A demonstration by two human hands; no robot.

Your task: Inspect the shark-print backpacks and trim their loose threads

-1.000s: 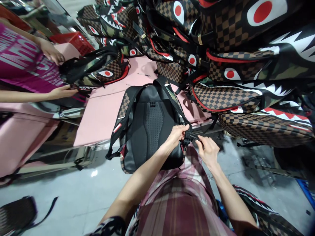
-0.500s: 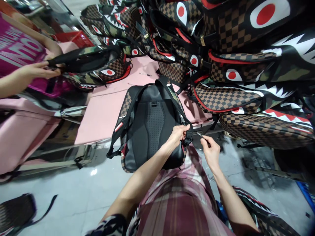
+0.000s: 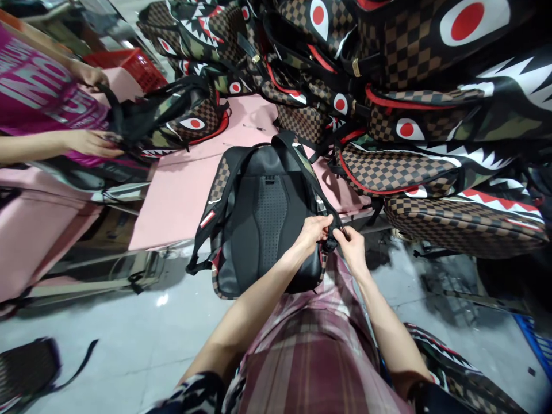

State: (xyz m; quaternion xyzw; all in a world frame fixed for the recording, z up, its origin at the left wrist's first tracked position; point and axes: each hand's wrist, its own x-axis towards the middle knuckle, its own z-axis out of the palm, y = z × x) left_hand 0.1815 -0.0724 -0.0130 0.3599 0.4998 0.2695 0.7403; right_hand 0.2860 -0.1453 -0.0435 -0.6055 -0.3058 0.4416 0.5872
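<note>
Backpack [image 3: 269,224] lies back panel up, its upper part on the pink desk [image 3: 166,210] and its lower end reaching past the near edge, over the person's plaid clothing [image 3: 302,356]. At its right side, the left hand [image 3: 317,233] grips the shoulder strap [image 3: 311,169] near the dark buckle [image 3: 331,245]. Just beside it, the right hand [image 3: 351,247] pinches a small dark piece [image 3: 347,234], too blurred to name. Judging by its look, the bag should be fairly light yet bulky, the padded panel holding its shape while the straps flop and twist. Its smooth black covering may slide, and the overhanging end could tip. Strap work suits a firm pinch close to the buckle; for lifting, both straps near the top seem the surest hold.
</note>
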